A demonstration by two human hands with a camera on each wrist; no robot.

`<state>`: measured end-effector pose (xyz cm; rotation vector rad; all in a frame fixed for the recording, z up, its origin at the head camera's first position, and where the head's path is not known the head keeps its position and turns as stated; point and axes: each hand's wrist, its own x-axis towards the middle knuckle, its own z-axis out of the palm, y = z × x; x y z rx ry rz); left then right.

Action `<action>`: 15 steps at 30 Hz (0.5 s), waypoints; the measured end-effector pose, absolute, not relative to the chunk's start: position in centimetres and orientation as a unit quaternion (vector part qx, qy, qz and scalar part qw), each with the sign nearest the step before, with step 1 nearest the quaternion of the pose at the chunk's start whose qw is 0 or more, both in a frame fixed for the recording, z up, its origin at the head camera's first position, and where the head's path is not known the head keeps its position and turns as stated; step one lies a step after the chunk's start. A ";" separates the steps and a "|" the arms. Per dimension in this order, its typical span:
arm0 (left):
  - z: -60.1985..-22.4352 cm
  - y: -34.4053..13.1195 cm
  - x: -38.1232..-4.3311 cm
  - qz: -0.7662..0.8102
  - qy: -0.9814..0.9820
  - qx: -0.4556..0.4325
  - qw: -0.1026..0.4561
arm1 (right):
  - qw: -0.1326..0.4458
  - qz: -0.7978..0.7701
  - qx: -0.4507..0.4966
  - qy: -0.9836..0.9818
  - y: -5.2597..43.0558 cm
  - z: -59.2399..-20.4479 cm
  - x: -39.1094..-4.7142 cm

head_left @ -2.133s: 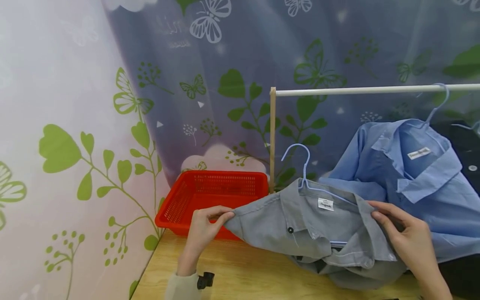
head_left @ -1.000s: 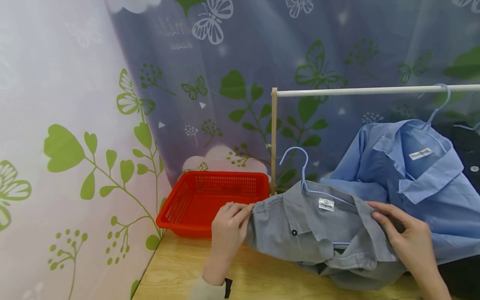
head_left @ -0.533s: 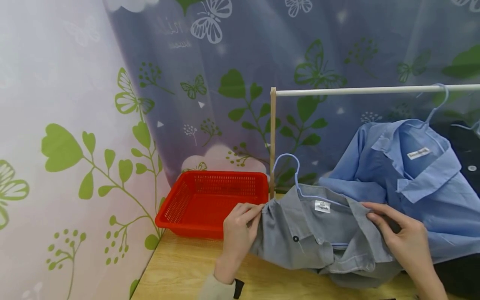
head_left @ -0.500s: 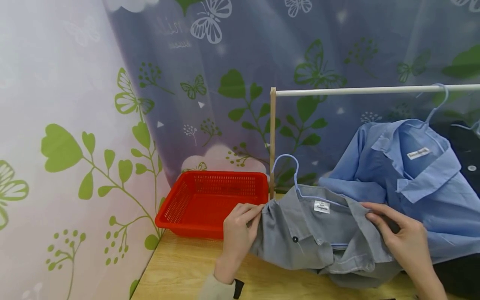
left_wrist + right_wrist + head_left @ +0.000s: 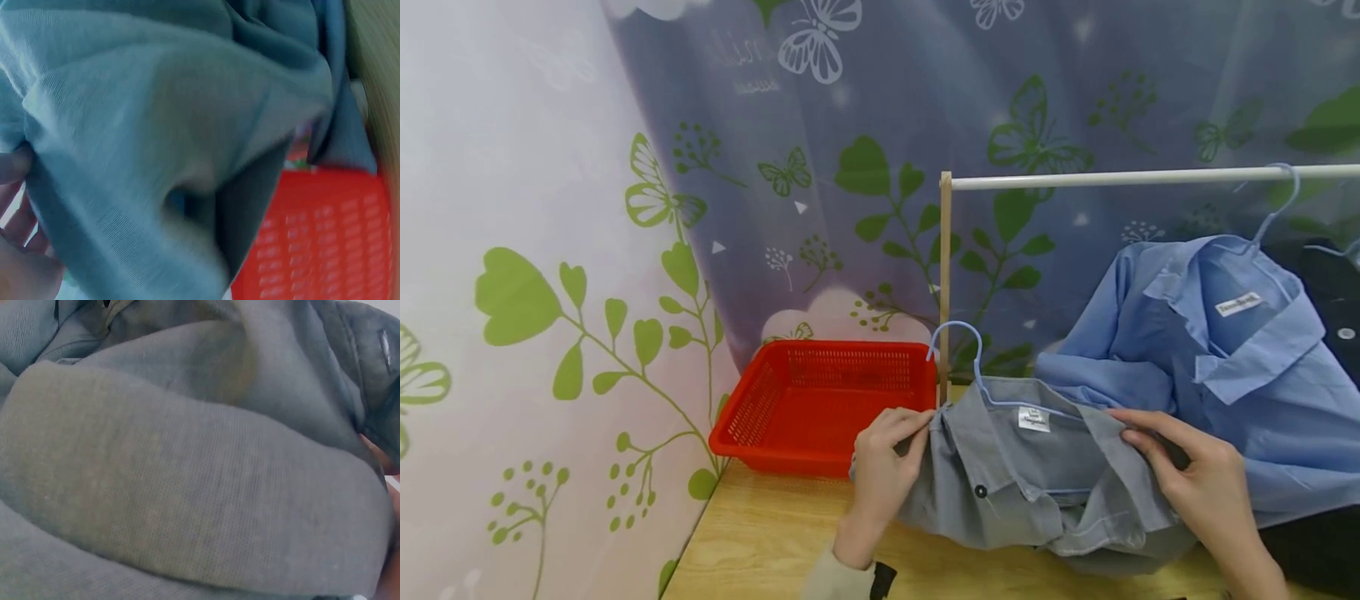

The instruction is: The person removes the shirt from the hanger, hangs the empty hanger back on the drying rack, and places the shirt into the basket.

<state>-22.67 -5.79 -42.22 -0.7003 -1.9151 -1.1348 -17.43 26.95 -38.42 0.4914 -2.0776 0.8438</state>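
A grey shirt [image 5: 1000, 500] with a white collar label is spread between both hands, low over the wooden table in the head view. Inside its neck sits a light-blue hanger [image 5: 979, 367], the hook rising out of the collar and tipped to the left. My left hand [image 5: 883, 467] pinches the shirt at its left shoulder. On the other side my right hand [image 5: 1198, 475] pinches the collar's right edge between thumb and fingers. Grey cloth fills most of the left wrist view, with fingertips [image 5: 15, 164] at its left edge. The right wrist view shows mainly shirt folds [image 5: 200, 481].
A red plastic basket [image 5: 820, 352] stands behind the left hand. Behind the shirt is a rack with a white rail [image 5: 1112, 178] and a wooden post [image 5: 945, 275]. From the rail hangs a blue shirt [image 5: 1217, 358], with a black garment [image 5: 1330, 292] beside it.
The left hand has shifted right from the shirt's outer tip to a bunched grip nearer the collar. Hanger and collar have moved left and down, the right hand slightly left.
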 end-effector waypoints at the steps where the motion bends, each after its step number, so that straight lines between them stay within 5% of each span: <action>1: -42.2 -5.8 -22.7 -0.471 -0.744 -0.278 0.383 | 0.410 0.338 0.200 -0.824 27.0 -38.5 -17.5; 15: -41.4 -6.6 -22.7 -0.544 -0.727 -0.249 0.338 | 0.431 0.311 0.184 -0.827 25.6 -38.0 -17.1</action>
